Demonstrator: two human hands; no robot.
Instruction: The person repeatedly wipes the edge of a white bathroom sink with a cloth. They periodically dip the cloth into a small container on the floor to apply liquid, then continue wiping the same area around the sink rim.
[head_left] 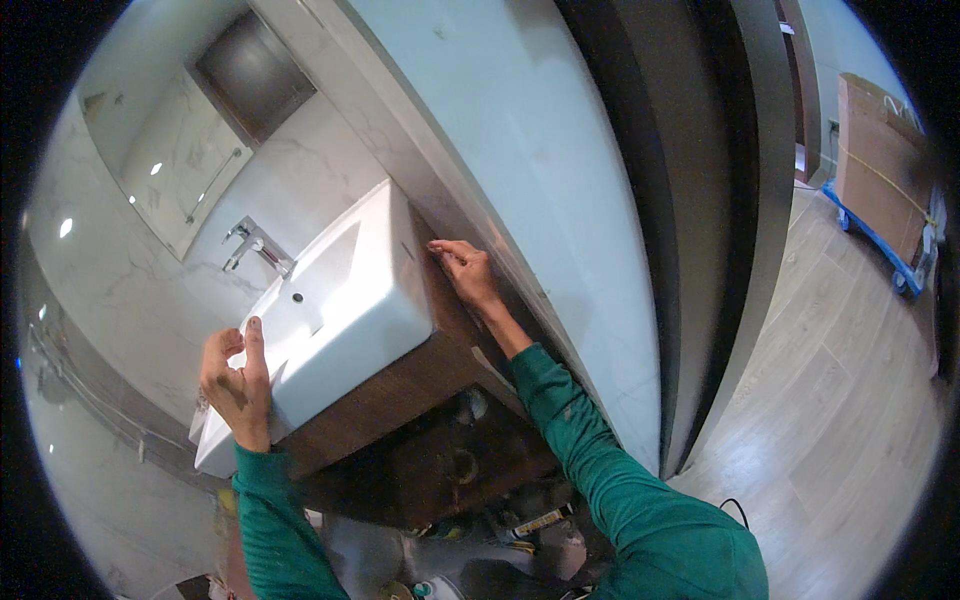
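left hand (236, 385): fingers curled, near white basin (345, 352) | right hand (467, 272): beside basin's right side | chrome faucet (262, 250): on basin

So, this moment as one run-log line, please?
left hand: near front of white basin; right hand: beside basin's right end; brown cabinet: beneath basin

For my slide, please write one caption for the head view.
Left hand and right hand at a white washbasin on a brown cabinet.

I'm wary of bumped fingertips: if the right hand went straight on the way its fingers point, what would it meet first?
The right hand would probably meet the side of the white sink first, though depth at the fingertips is hard to judge.
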